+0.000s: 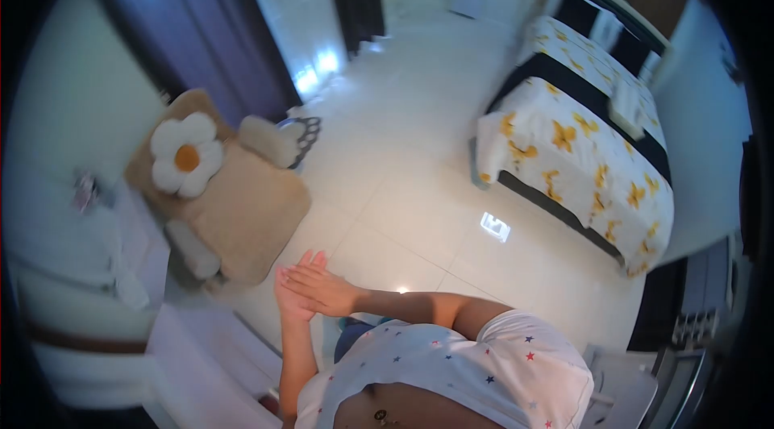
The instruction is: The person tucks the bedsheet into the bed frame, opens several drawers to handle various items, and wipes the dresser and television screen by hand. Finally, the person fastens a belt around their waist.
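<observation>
My left hand (292,306) is raised in front of my body, palm turned up and fingers stretched out. Across its palm lies my right hand (329,290), with its fingers flat and touching the left palm. The two hands press against each other, and no object shows between them. Part of the left palm is hidden under the right fingers. Nearest to the hands is a beige cushioned armchair (250,203), with a white flower-shaped pillow (173,159) on its back.
A bed (580,147) with a yellow-flowered cover stands at the right on a glossy tiled floor (395,187). Dark curtains (201,26) hang at the upper left. A white chair (621,385) is behind me at lower right, and white furniture (210,360) is at lower left.
</observation>
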